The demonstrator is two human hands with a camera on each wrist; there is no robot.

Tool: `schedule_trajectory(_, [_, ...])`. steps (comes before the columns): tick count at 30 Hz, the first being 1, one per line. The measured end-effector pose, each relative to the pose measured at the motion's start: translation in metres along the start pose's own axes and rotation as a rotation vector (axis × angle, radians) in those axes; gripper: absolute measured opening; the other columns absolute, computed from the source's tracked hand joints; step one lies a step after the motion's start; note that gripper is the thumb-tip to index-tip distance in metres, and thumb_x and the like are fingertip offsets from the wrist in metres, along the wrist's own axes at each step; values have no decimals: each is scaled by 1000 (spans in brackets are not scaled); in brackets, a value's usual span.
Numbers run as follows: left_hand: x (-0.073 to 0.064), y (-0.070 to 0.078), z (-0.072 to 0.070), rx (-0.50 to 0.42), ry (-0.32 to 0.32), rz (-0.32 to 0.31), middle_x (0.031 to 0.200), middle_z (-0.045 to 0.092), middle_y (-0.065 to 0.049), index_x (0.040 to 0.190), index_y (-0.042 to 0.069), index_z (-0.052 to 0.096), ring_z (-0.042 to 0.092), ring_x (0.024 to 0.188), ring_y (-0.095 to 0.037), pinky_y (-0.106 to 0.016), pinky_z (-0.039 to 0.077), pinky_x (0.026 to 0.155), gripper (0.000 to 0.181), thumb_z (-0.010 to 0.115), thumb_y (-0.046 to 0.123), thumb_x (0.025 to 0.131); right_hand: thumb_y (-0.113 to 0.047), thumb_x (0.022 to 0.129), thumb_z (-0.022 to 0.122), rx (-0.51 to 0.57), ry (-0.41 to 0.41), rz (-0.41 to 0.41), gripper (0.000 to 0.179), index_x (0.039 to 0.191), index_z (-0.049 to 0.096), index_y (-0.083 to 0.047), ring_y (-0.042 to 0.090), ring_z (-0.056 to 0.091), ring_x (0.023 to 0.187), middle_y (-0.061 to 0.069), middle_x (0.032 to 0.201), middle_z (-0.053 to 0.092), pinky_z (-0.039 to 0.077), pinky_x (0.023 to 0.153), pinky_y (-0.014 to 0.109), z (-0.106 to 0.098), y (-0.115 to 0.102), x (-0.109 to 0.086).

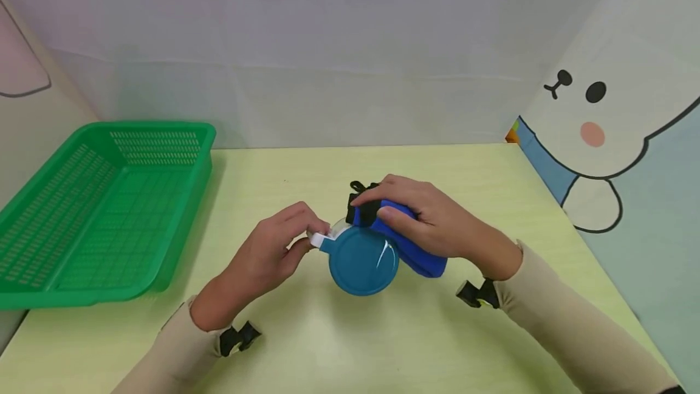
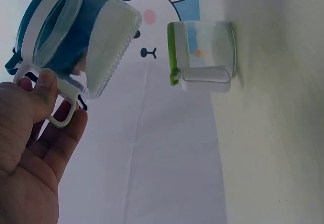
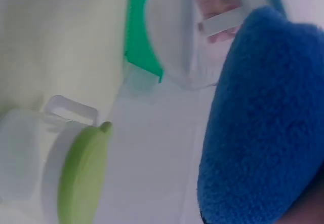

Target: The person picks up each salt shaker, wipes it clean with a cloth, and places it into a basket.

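Observation:
My left hand (image 1: pixel 270 245) pinches the white handle (image 2: pixel 63 107) of a clear jar (image 2: pixel 111 39) with a blue lid (image 1: pixel 363 260). The jar is tilted and held up off the table. My right hand (image 1: pixel 432 217) grips a fuzzy blue cleaning pad (image 3: pixel 263 122) with a black band and loop at one end. In the head view the pad overlaps the upper right of the blue lid. A second clear jar with a green lid (image 3: pixel 83 178) and a handle stands upright on the table, seen in both wrist views and hidden in the head view.
A green plastic basket (image 1: pixel 186 211) with slotted walls sits at the left of the pale yellow table (image 1: pixel 328 351). A whitish sheet (image 1: pixel 350 78) hangs along the table's back edge. On the right is a panel with a cartoon animal (image 1: pixel 629 132).

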State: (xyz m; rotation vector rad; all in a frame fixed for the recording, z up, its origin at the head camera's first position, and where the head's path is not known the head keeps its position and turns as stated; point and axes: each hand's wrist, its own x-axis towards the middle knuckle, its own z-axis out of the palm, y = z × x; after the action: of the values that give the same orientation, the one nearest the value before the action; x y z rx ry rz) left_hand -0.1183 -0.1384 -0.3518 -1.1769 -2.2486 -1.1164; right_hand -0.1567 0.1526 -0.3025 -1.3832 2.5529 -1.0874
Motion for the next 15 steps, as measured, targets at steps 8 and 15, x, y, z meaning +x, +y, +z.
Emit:
schedule_trajectory(8, [0, 0, 0, -26, -14, 17, 98, 63, 4, 105, 14, 67, 62, 87, -11, -26, 58, 72, 48, 82, -19, 74, -31, 111, 44, -39, -60, 88, 36, 141, 62, -26, 11, 61, 100, -4, 118, 62, 56, 82, 37, 3, 8, 0])
schedule_trajectory(15, [1, 1, 1, -38, -24, 29, 97, 62, 4, 104, 14, 66, 60, 86, -11, -25, 55, 69, 47, 83, -18, 75, -32, 112, 44, -34, -124, 27, 35, 142, 61, -28, 11, 60, 104, -8, 121, 63, 54, 86, 41, -6, 3, 4])
